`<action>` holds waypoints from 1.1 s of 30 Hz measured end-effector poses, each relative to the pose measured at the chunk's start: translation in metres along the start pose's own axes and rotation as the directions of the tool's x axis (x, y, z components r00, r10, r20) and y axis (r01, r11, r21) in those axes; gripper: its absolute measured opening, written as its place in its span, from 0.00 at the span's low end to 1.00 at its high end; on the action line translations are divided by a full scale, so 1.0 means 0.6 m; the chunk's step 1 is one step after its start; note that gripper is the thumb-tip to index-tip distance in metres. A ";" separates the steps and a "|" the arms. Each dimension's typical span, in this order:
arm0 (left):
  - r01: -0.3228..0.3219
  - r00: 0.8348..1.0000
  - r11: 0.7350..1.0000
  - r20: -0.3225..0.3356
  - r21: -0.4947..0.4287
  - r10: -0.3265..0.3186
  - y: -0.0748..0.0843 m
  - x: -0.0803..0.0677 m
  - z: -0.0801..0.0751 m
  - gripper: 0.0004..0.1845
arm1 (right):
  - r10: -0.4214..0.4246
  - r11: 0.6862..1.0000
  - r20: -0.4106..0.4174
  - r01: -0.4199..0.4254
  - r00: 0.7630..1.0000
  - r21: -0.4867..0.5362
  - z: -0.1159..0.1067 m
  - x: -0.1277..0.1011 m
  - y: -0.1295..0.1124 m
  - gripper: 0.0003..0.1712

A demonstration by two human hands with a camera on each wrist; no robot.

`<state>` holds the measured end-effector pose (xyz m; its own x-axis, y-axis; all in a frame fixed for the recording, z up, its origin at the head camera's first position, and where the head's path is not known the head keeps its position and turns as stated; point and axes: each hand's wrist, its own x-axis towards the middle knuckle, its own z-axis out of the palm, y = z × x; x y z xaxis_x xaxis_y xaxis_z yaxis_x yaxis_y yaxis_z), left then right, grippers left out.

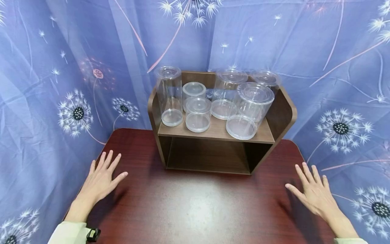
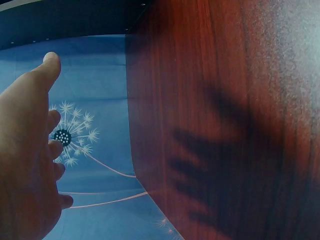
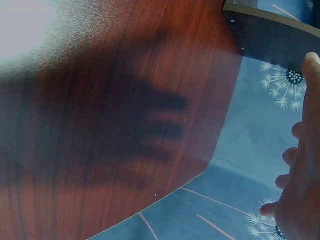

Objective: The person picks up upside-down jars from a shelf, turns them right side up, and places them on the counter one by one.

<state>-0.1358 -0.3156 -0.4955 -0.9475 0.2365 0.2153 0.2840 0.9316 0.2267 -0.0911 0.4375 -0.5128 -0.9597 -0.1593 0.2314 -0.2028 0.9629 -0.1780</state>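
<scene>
My left hand [image 1: 100, 181] is spread over the left side of the table, fingers straight and holding nothing. On the opposite side, my right hand [image 1: 317, 195] is spread the same way, with nothing in it. Both cast shadows on the wood. Between and beyond them stands a brown two-level shelf [image 1: 216, 134]. Its upper board carries several clear lidded jars: a tall jar [image 1: 169, 96] at left, a short jar [image 1: 198, 115] in front of another short jar [image 1: 194, 88], a large jar [image 1: 250, 110] leaning at front right, and two more jars behind it.
The dark red wooden table [image 1: 195, 203] has rounded far corners. Blue curtains [image 1: 128, 67] with dandelion prints hang behind the shelf and along both sides, close to the hands. The shelf's side panel [image 3: 280, 40] shows in the right wrist view.
</scene>
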 end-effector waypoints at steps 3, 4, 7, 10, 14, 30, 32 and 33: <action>0.003 1.000 1.000 0.004 -0.014 -0.003 0.000 -0.002 0.003 0.44 | -0.001 1.000 0.000 0.001 1.000 -0.004 -0.003 0.000 0.000 0.52; 0.003 1.000 1.000 0.002 -0.018 -0.003 -0.001 -0.002 0.003 0.43 | -0.001 1.000 -0.001 0.001 1.000 -0.004 -0.004 -0.002 0.000 0.52; 0.006 1.000 0.999 -0.016 -0.048 -0.006 0.000 -0.002 0.002 0.42 | -0.010 1.000 -0.021 0.010 1.000 0.000 -0.007 -0.002 -0.004 0.52; 0.009 0.998 0.991 -0.060 -0.135 -0.017 0.010 0.006 -0.003 0.40 | -0.024 0.998 -0.072 0.028 0.997 0.049 -0.014 0.004 -0.013 0.50; 0.004 0.989 0.954 -0.138 -0.300 -0.047 0.037 0.026 -0.010 0.38 | -0.038 0.975 -0.172 0.075 0.984 0.211 -0.028 0.015 -0.037 0.46; -0.096 0.946 0.810 -0.307 -0.578 -0.106 0.178 0.088 -0.044 0.32 | 0.176 0.813 -0.438 0.121 0.881 0.569 -0.133 0.049 -0.156 0.34; -0.125 0.940 0.777 -0.325 -0.617 -0.107 0.194 0.098 -0.053 0.32 | 0.176 0.790 -0.461 0.155 0.870 0.594 -0.149 0.056 -0.166 0.34; -0.139 0.937 0.761 -0.333 -0.634 -0.106 0.201 0.104 -0.059 0.32 | 0.173 0.775 -0.471 0.176 0.865 0.607 -0.157 0.060 -0.171 0.33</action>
<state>-0.1554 -0.1982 -0.4211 -0.8688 0.0305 0.4942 0.4410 0.5013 0.7444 -0.0864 0.3536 -0.3960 -0.7739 0.1311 0.6196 -0.4437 0.5859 -0.6781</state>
